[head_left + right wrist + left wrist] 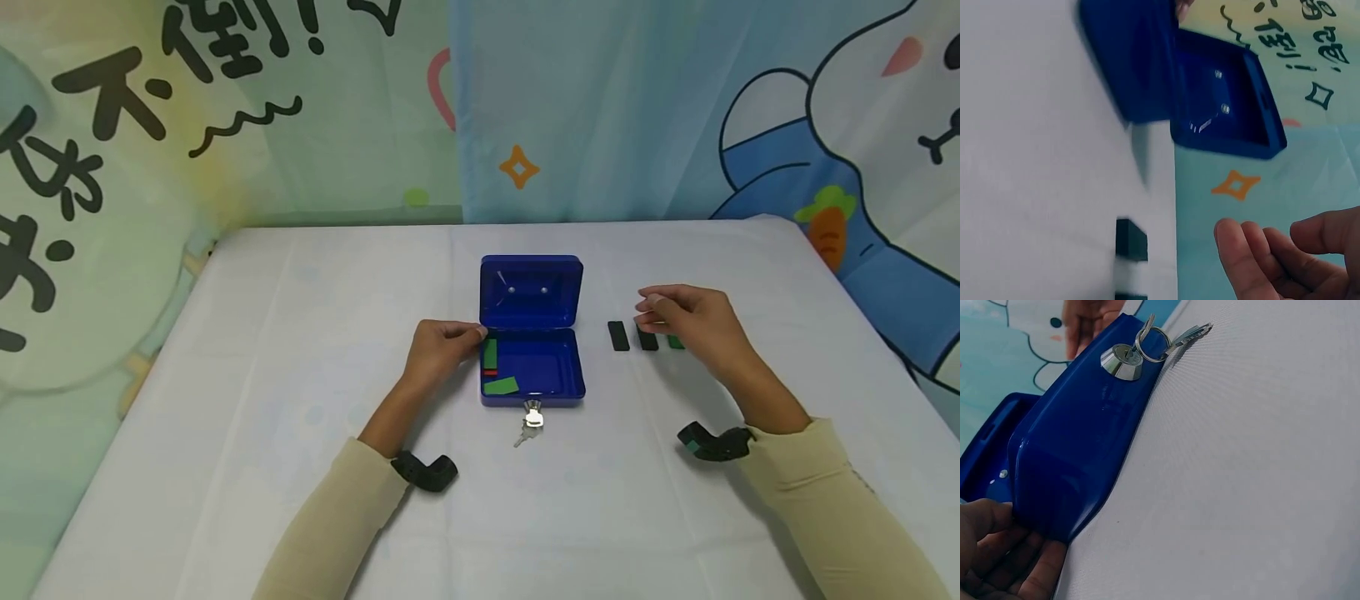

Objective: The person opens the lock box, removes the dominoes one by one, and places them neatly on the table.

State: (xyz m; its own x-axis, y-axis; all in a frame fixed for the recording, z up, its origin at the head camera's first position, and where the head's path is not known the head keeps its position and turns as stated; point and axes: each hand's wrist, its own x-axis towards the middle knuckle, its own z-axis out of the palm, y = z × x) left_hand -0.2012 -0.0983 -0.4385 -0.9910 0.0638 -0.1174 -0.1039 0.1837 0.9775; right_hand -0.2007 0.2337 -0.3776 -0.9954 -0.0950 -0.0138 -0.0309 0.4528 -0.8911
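So the fingers of the right hand are bending loosely, and the thumb is standing off from them with a visible gap, so that hand isn't holding anything. It's hovering by the row of small blocks: two black ones and a green one, just right of the blue box. Meanwhile the left hand is pinching the box's left side, thumb up by the rim and the other fingers curling against the outside wall. Both wrists are wearing black cameras, and both forearms, in beige sleeves, are slanting in from the bottom of the head view. The box is sitting open mid-table, lid standing up at the back, green pieces lying along its left side, keys hanging at the front lock.
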